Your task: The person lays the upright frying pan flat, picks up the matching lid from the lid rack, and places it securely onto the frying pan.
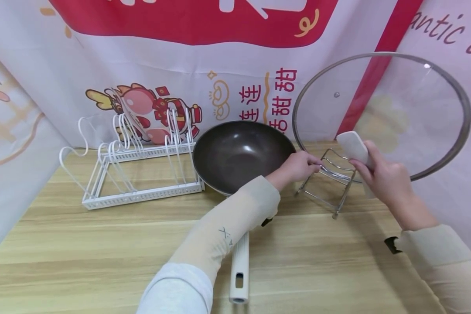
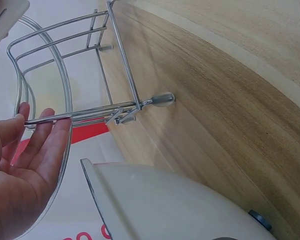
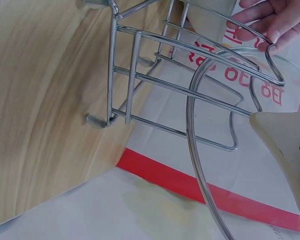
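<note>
At the right of the head view stands a wire lid rack point(image 1: 317, 199). My left hand point(image 1: 298, 166) pinches its upper wire between thumb and fingers, as the left wrist view shows with the rack's wire frame point(image 2: 122, 55). A large glass lid point(image 1: 416, 100) with a steel rim leans upright, its lower rim overlapping the rack's wires. My right hand point(image 1: 390, 178) grips the lid's cream handle point(image 1: 353, 146). In the right wrist view the steel rim point(image 3: 192, 120) passes among the wires near the handle point(image 3: 285, 140).
A dark wok point(image 1: 239, 152) with a cream handle point(image 1: 239, 270) sits left of the lid rack, under my left forearm. Further left lies a white pan rack point(image 1: 141, 194) with wire dividers. A printed cloth point(image 1: 161, 61) hangs behind the wooden table point(image 1: 114, 248).
</note>
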A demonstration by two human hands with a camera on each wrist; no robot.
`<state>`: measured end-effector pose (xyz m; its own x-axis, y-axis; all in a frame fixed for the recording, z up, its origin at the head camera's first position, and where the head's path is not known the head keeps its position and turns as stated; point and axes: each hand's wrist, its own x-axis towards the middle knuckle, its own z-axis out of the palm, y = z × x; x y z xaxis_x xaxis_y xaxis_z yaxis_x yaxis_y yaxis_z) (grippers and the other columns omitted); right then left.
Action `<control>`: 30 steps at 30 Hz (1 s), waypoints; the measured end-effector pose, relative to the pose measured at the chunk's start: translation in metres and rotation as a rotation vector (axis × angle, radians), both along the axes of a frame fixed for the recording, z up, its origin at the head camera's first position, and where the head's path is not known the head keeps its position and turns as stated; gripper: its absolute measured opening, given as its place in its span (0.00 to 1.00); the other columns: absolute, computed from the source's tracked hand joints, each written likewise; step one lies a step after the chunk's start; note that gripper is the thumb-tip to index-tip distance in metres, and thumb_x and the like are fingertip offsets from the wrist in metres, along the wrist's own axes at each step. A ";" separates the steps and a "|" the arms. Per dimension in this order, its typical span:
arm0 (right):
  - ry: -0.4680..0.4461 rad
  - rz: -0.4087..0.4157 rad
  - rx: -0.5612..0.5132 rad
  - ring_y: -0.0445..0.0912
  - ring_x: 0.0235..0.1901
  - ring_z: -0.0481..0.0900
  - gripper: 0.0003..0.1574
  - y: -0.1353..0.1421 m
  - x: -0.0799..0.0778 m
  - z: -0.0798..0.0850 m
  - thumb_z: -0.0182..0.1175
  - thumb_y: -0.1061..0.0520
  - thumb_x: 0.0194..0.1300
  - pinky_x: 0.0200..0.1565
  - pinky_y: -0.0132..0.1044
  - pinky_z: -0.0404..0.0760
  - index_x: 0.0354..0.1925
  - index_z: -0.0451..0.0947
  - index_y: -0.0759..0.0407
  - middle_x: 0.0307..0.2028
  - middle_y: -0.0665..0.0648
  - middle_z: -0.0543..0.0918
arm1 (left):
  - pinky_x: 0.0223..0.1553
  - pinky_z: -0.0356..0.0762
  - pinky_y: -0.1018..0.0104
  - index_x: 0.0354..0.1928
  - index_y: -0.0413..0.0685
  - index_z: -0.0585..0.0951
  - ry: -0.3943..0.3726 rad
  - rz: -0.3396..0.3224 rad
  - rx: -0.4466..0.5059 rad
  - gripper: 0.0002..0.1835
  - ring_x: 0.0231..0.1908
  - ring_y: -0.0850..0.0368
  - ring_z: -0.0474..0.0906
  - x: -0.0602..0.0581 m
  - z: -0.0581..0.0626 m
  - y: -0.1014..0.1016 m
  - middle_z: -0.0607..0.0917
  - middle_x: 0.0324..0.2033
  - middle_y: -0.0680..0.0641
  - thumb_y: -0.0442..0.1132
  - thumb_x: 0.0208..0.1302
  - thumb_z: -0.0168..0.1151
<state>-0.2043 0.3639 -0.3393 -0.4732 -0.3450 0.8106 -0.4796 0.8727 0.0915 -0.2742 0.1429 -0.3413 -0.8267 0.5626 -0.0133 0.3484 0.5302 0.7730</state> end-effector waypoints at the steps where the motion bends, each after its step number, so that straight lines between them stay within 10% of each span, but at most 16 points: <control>1: -0.001 -0.002 0.002 0.63 0.08 0.70 0.40 0.000 0.001 0.001 0.44 0.29 0.77 0.08 0.59 0.68 0.57 0.71 0.63 0.24 0.71 0.77 | 0.40 0.73 0.76 0.54 0.50 0.88 -0.001 -0.002 -0.001 0.12 0.40 0.66 0.77 0.000 0.000 0.000 0.88 0.44 0.54 0.40 0.77 0.59; 30: 0.025 -0.022 0.003 0.66 0.09 0.70 0.40 0.004 0.007 0.023 0.43 0.28 0.77 0.08 0.61 0.67 0.56 0.69 0.64 0.25 0.73 0.78 | 0.42 0.73 0.77 0.55 0.50 0.88 0.073 -0.059 0.014 0.13 0.44 0.64 0.79 -0.002 -0.001 -0.002 0.87 0.52 0.50 0.38 0.78 0.57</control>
